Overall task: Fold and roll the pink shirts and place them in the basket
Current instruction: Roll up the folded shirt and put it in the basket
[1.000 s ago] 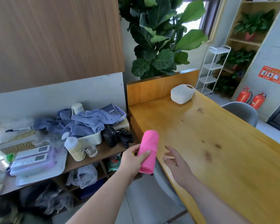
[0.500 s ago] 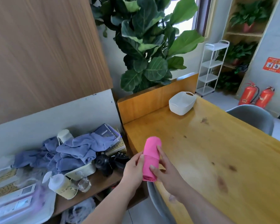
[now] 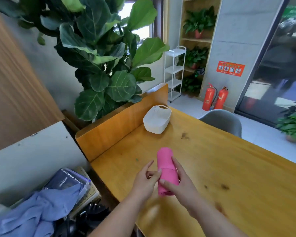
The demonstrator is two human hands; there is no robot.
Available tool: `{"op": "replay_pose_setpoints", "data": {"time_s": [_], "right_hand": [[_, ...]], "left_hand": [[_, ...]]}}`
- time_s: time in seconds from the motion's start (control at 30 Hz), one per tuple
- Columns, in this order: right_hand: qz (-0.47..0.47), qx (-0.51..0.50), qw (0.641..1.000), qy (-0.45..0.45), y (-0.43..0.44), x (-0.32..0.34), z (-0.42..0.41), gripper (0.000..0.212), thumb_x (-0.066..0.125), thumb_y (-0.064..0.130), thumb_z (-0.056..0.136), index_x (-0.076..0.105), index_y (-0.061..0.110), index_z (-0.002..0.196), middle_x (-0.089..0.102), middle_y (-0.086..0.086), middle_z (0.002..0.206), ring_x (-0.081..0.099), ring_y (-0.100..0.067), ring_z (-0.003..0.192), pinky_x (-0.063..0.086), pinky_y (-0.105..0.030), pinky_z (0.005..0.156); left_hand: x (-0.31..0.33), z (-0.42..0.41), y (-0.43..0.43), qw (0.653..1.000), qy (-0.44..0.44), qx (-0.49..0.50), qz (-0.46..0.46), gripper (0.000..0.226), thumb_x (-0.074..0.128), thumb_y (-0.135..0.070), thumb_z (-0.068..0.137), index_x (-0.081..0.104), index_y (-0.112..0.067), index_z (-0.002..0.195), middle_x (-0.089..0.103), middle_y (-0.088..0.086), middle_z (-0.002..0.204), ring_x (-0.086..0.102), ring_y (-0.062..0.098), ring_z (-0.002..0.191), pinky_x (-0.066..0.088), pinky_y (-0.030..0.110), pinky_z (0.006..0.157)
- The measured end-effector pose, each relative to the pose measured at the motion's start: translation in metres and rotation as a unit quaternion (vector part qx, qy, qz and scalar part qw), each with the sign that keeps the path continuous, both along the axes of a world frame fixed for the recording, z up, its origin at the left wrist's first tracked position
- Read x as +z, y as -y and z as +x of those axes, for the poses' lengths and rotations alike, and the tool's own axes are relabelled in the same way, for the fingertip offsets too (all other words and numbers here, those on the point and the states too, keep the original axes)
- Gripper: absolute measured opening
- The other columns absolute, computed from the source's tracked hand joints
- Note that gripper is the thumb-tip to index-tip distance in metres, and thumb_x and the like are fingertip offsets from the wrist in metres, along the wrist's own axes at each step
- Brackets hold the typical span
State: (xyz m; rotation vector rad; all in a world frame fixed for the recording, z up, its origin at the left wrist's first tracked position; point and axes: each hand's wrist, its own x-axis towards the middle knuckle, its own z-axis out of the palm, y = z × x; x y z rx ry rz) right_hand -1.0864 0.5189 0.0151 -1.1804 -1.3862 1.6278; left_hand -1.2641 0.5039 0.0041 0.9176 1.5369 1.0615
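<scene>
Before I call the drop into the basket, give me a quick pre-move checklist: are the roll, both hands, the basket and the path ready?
1. Pink rolled shirt: compact cylinder, held above the table. Ok.
2. Right hand: fingers and thumb wrap the roll. Ok.
3. Left hand: fingertips touch the roll's side, but whether it really holds the roll: cannot tell.
4. White basket: upright at the table's far end, nothing visible inside. Ok.
5. Wooden table: bare wood between roll and basket. Ok.
</scene>
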Motion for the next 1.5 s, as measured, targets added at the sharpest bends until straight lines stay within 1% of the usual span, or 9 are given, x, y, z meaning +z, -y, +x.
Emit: {"op": "replay_pose_setpoints", "data": {"time_s": [0.1, 0.23, 0.4, 0.53, 0.67, 0.93, 1.23, 1.37, 1.5], "right_hand": [[-0.015, -0.054, 0.998, -0.001, -0.032, 0.002, -0.007, 0.094, 0.087, 0.027, 0.088, 0.033, 0.063, 0.154, 0.055, 0.006, 0.146, 0.074, -0.02, 0.108, 0.066, -0.044, 0.083], [-0.025, -0.085, 0.996, 0.024, -0.073, 0.007, -0.022, 0.089, 0.079, 0.024, 0.094, 0.029, 0.065, 0.155, 0.05, 0.011, 0.149, 0.072, -0.022, 0.112, 0.065, -0.043, 0.084], [-0.034, -0.12, 0.991, 0.054, -0.111, 0.008, -0.04, 0.089, 0.078, 0.026, 0.095, 0.026, 0.068, 0.154, 0.049, 0.01, 0.149, 0.069, -0.021, 0.115, 0.064, -0.038, 0.085], [-0.031, -0.139, 0.987, 0.075, -0.133, 0.005, -0.053, 0.09, 0.078, 0.023, 0.095, 0.027, 0.069, 0.153, 0.05, 0.01, 0.147, 0.068, -0.021, 0.113, 0.065, -0.039, 0.084], [-0.028, -0.156, 0.983, 0.088, -0.157, 0.004, -0.062, 0.092, 0.079, 0.022, 0.093, 0.028, 0.072, 0.151, 0.052, 0.011, 0.142, 0.069, -0.024, 0.111, 0.065, -0.045, 0.086], [-0.037, -0.175, 0.978, 0.108, -0.214, -0.001, -0.081, 0.091, 0.079, 0.028, 0.092, 0.025, 0.079, 0.145, 0.047, 0.022, 0.139, 0.067, -0.029, 0.111, 0.061, -0.062, 0.088], [-0.055, -0.197, 0.974, 0.1, -0.245, -0.001, -0.084, 0.09, 0.075, 0.023, 0.098, 0.021, 0.069, 0.154, 0.036, 0.037, 0.131, 0.061, -0.01, 0.113, 0.063, -0.033, 0.089], [-0.038, -0.22, 0.969, 0.103, -0.255, -0.002, -0.085, 0.093, 0.077, 0.024, 0.095, 0.022, 0.066, 0.157, 0.034, 0.02, 0.158, 0.058, -0.009, 0.122, 0.063, -0.028, 0.084], [-0.036, -0.242, 0.966, 0.085, -0.262, -0.002, -0.088, 0.092, 0.075, 0.016, 0.096, 0.023, 0.057, 0.161, 0.044, 0.012, 0.15, 0.063, -0.011, 0.115, 0.061, -0.025, 0.075]], "left_hand": [[0.002, -0.014, -0.044, 0.999, -0.029, -0.038, -0.003, 0.065, 0.074, -0.047, 0.097, 0.047, -0.036, 0.156, 0.075, -0.004, 0.098, 0.071, 0.004, 0.101, 0.051, 0.036, 0.11], [0.011, -0.041, -0.103, 0.992, -0.103, -0.075, 0.006, 0.061, 0.069, -0.047, 0.1, 0.046, -0.039, 0.156, 0.066, -0.007, 0.109, 0.065, 0.005, 0.099, 0.046, 0.016, 0.08], [0.003, -0.073, -0.165, 0.981, -0.156, -0.112, 0.009, 0.066, 0.067, -0.05, 0.1, 0.041, -0.04, 0.159, 0.062, -0.012, 0.118, 0.065, 0.006, 0.101, 0.051, 0.021, 0.076], [-0.013, -0.092, -0.212, 0.965, -0.212, -0.153, 0.001, 0.07, 0.068, -0.054, 0.097, 0.036, -0.048, 0.159, 0.059, -0.007, 0.133, 0.062, 0.013, 0.114, 0.057, 0.038, 0.096], [-0.015, -0.108, -0.255, 0.931, -0.312, -0.186, 0.019, 0.072, 0.065, -0.054, 0.099, 0.032, -0.044, 0.162, 0.047, 0.004, 0.152, 0.046, 0.025, 0.141, 0.043, 0.042, 0.116], [-0.015, -0.131, -0.344, 0.878, -0.418, -0.234, 0.017, 0.079, 0.062, -0.052, 0.101, 0.021, -0.039, 0.166, 0.012, 0.002, 0.17, 0.015, 0.028, 0.154, 0.03, 0.042, 0.122], [-0.037, -0.136, -0.413, 0.865, -0.424, -0.266, -0.042, 0.077, 0.048, -0.024, 0.11, -0.002, -0.033, 0.169, -0.005, -0.001, 0.177, 0.02, 0.035, 0.159, 0.038, 0.051, 0.122], [-0.044, -0.126, -0.405, 0.856, -0.422, -0.298, -0.019, 0.076, 0.05, -0.024, 0.11, 0.004, -0.026, 0.17, -0.01, -0.009, 0.176, 0.012, 0.029, 0.161, 0.028, 0.045, 0.127], [-0.056, -0.113, -0.38, 0.858, -0.39, -0.334, 0.016, 0.08, 0.058, -0.034, 0.108, 0.01, -0.017, 0.17, -0.005, -0.006, 0.177, 0.012, 0.027, 0.161, 0.023, 0.042, 0.128]]}}
